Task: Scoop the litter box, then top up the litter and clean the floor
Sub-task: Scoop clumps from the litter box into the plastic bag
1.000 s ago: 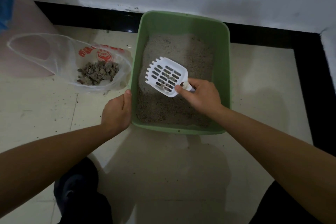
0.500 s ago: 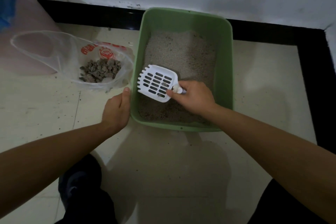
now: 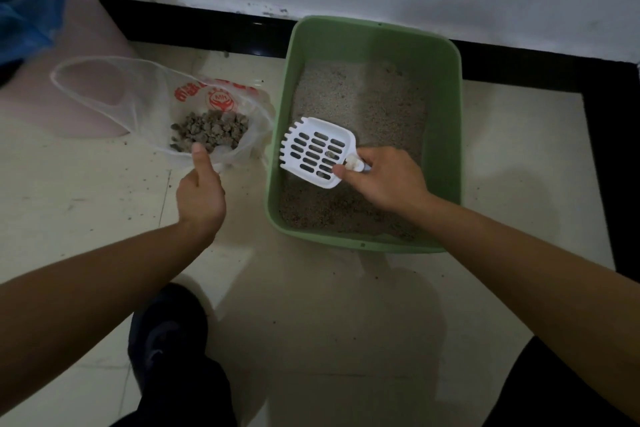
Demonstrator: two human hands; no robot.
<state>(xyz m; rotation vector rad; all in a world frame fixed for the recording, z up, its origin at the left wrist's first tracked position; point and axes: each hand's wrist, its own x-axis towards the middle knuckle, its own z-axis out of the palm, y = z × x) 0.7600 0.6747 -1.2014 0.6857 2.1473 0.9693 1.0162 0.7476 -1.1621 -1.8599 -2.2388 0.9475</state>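
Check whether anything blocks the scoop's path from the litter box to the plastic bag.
Only the litter box's left wall lies between the scoop and the plastic bag; the left hand is at the bag's near edge, beside that path.

Head-worn view, steeply downward, close.

1. We list a pale tiled floor, speckled with loose grains.
2. On it we count one green litter box.
3. Just beside that we note a clear plastic bag holding clumps.
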